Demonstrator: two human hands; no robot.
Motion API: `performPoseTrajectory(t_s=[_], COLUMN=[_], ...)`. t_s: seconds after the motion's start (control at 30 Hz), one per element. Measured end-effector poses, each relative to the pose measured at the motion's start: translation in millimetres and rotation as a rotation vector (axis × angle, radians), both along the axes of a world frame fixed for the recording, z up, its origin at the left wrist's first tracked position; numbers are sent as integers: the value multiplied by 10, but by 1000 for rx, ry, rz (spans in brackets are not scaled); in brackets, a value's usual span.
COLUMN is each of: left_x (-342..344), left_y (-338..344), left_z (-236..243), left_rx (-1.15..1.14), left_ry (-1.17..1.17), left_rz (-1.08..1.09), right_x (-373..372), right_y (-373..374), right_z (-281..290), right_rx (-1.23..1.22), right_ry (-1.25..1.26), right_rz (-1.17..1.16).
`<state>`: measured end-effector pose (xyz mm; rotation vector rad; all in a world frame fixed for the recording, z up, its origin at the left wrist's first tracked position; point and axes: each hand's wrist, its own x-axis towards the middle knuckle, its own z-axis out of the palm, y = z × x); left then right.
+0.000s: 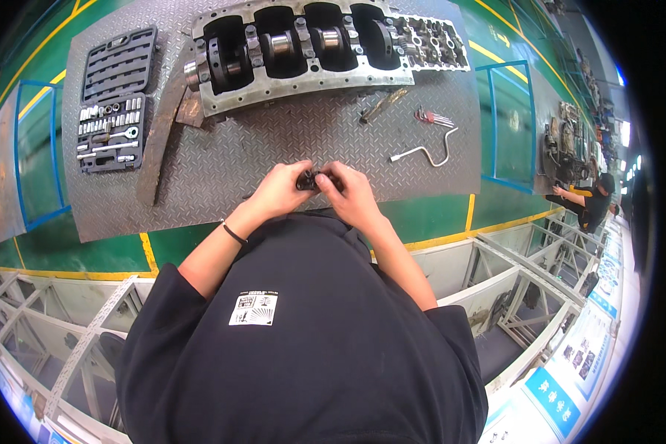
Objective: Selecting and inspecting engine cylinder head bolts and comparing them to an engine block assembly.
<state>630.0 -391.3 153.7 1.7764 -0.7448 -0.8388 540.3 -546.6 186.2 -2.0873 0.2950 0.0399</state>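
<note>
At the near edge of the steel checker-plate table (pixel 259 144), my left hand (pixel 283 190) and my right hand (pixel 350 194) are closed around a small dark metal part (pixel 308 180), whose shape is partly hidden by my fingers. Beyond my hands lies a large engine block (pixel 303 89) with its crankshaft visible, beside a cylinder head (pixel 435 52). A bent socket wrench (pixel 440 155) lies to the right, below some hex keys (pixel 435 118). A stained metal bar (pixel 383 103) rests near the block.
An open socket set (pixel 109 137) and a long dark beam (pixel 159 155) lie on the left of the table. A co-worker (pixel 592 203) in dark clothing is at another bench with engine parts (pixel 570 148) on the right. Metal frames (pixel 510 285) stand along the lower sides.
</note>
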Motion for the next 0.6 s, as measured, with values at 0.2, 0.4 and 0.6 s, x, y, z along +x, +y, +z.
performPoseTrajectory(t_s=[0.2,0.4,0.6], left_x=[83,207,286], left_y=[-61,-171,-245], left_z=[-124,-152,-184], left_rx=[-42,-76,-135], left_ry=[-18,81,98], left_rz=[-45,-97,-72], right_x=[72,120,193], right_y=[-99,-210,-260], right_z=[-115,-201,-224], right_rx=[61,136,118], right_ry=[3,25,5], right_rz=[-9,-102,-178])
